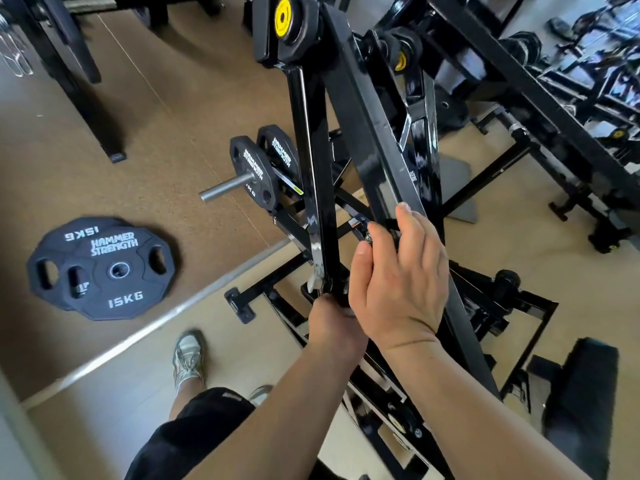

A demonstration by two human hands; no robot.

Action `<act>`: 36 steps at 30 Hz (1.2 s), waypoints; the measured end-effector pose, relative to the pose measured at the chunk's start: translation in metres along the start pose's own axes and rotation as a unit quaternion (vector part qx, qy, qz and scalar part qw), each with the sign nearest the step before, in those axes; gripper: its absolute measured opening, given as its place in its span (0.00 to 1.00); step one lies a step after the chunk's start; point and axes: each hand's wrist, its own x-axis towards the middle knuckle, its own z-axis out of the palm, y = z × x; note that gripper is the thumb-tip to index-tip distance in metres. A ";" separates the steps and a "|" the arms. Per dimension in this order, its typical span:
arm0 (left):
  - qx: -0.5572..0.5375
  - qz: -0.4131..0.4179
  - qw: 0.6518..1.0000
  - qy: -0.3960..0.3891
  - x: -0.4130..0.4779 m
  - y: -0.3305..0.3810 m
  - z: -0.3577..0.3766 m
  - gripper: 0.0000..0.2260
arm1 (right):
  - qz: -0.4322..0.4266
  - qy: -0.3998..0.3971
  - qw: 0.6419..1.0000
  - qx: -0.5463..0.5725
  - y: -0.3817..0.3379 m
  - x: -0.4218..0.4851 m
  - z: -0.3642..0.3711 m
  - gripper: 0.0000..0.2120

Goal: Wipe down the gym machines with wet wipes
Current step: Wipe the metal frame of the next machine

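Head view showed the right hand [398,271] open, its straight fingers laid against the slanted black frame beam [367,140] of the machine, as if bracing it. Just left and nearer, the left hand [334,318] sat at the lower end of the thinner lever arm [315,174]; its fingers were hidden, so its grip could not be told. What looked like the wet wipe [313,283], a white scrap poking out beyond that hand, would be limp and damp, best bunched in the palm. The glossy steel seemed stiff but slick, and the lever arm might swing. Weight plates [100,268] lay on the floor, far left.
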 end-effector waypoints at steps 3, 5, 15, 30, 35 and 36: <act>0.004 0.004 1.000 -0.022 -0.013 0.003 0.006 0.41 | -0.004 -0.003 1.000 0.003 0.000 0.000 -0.001 0.20; 0.017 -0.002 0.998 0.057 -0.012 0.014 0.007 0.15 | -0.007 -0.009 1.000 0.006 0.000 0.000 -0.002 0.20; 0.164 0.068 0.982 0.072 -0.050 0.032 -0.029 0.12 | -0.017 -0.041 0.998 0.054 0.005 -0.001 -0.010 0.23; 0.499 0.127 0.856 -0.043 -0.143 0.076 -0.041 0.13 | 0.448 -0.428 0.547 0.563 -0.050 -0.105 -0.019 0.31; 0.546 0.101 0.831 -0.018 -0.134 0.090 -0.037 0.10 | 0.536 -0.337 0.463 0.620 -0.058 -0.112 -0.014 0.13; 0.573 0.107 0.812 0.007 -0.128 0.093 -0.037 0.10 | 0.567 -0.307 0.483 0.592 -0.059 -0.116 -0.009 0.12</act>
